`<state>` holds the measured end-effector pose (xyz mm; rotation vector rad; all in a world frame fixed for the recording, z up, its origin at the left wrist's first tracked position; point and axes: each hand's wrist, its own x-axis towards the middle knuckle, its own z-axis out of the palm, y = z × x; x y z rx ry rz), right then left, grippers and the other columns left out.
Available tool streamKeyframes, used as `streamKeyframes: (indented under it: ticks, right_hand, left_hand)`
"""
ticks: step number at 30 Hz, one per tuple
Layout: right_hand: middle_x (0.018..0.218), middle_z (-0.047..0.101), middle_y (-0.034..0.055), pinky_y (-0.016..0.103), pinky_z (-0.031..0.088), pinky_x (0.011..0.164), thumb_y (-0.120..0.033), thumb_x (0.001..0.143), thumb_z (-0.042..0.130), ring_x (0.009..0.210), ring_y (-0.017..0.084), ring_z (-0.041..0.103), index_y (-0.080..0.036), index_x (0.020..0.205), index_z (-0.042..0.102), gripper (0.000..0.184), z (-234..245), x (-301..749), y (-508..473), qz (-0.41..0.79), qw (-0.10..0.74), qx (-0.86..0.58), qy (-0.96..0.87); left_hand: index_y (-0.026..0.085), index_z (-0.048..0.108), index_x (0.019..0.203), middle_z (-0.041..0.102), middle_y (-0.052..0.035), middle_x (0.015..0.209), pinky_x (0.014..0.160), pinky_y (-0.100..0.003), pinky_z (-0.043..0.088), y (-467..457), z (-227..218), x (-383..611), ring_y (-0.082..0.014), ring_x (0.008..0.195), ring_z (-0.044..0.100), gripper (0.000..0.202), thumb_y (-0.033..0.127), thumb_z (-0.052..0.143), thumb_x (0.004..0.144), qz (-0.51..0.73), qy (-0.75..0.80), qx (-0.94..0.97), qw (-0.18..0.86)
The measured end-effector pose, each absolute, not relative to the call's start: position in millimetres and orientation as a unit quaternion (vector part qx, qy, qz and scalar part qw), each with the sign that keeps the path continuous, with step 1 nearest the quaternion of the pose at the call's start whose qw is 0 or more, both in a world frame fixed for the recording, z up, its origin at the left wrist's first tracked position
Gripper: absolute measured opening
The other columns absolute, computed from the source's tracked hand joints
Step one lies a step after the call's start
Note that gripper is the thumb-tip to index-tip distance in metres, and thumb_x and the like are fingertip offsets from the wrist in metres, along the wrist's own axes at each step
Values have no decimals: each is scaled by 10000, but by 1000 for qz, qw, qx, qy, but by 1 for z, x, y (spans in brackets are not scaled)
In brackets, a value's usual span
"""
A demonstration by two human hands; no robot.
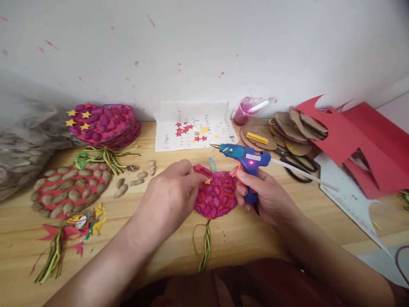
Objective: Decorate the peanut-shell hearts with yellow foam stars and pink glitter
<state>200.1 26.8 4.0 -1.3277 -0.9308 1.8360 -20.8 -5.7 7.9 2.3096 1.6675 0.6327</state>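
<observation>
My left hand [174, 194] pinches a small yellow star [208, 181] against a magenta, peanut-shell-covered round ornament [217, 196] lying on the wooden table [249, 238]. The ornament has a teal loop on top and a green-yellow tassel [204, 245] below. My right hand [266, 196] grips a blue hot glue gun [244, 160] just right of the ornament. Its nozzle points left and a red light glows on its body. A white glue stick juts out at its back.
A stack of finished magenta ornaments [104, 123] and an unpainted peanut ornament [68, 192] lie at left. Loose peanuts [137, 175], a paper sheet with stars [193, 128], cardboard discs [287, 128], black scissors [297, 164] and red paper [358, 136] surround the work.
</observation>
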Motion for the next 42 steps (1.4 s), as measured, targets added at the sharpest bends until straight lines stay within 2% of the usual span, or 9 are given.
streamKeyframes:
  ticks: [3, 6, 9, 14, 24, 42]
  right_hand:
    - [568, 540, -81, 173, 334, 369, -518, 724, 847, 449, 93, 541, -202, 912, 586, 451, 3, 200, 27, 705, 341, -507, -359]
    - [569, 543, -83, 167, 335, 360, -522, 731, 845, 446, 93, 546, -205, 934, 582, 459, 1, 200, 27, 709, 342, -502, -359]
    - [574, 543, -86, 160, 344, 354, -506, 753, 836, 450, 91, 554, -212, 931, 576, 430, -1, 200, 28, 710, 344, -494, -365]
    - [577, 540, -88, 151, 342, 340, -488, 763, 833, 451, 88, 553, -217, 914, 568, 407, -2, 200, 28, 711, 342, -493, -365]
    - [573, 547, -87, 151, 330, 332, -511, 755, 832, 445, 89, 557, -211, 924, 573, 432, -2, 200, 29, 706, 337, -500, -373]
    - [584, 554, -86, 144, 335, 334, -496, 787, 814, 453, 85, 564, -215, 906, 558, 399, -4, 201, 29, 705, 332, -498, -381]
  left_hand:
    - [242, 779, 1040, 662, -54, 866, 674, -323, 461, -18, 18, -16, -209, 773, 618, 242, 151, 575, 947, 141, 516, 844, 42]
    - [227, 752, 1157, 691, -70, 921, 694, -355, 505, -28, 29, -9, -248, 828, 650, 345, 68, 601, 890, 33, 527, 850, 3]
    - [228, 690, 1306, 713, -75, 945, 720, -376, 543, -35, 32, -4, -261, 840, 676, 492, 33, 590, 866, -50, 552, 832, 1]
    - [236, 558, 1480, 728, -86, 970, 733, -389, 564, -38, 27, 0, -270, 856, 693, 645, 34, 564, 867, -94, 556, 825, 26]
    - [201, 504, 1521, 714, -88, 927, 731, -412, 557, -40, 16, -2, -286, 835, 688, 663, 52, 547, 877, -72, 558, 827, 12]
    - [245, 477, 1546, 735, -105, 965, 746, -396, 564, -33, 15, -2, -286, 862, 712, 672, 75, 544, 900, -97, 570, 815, 43]
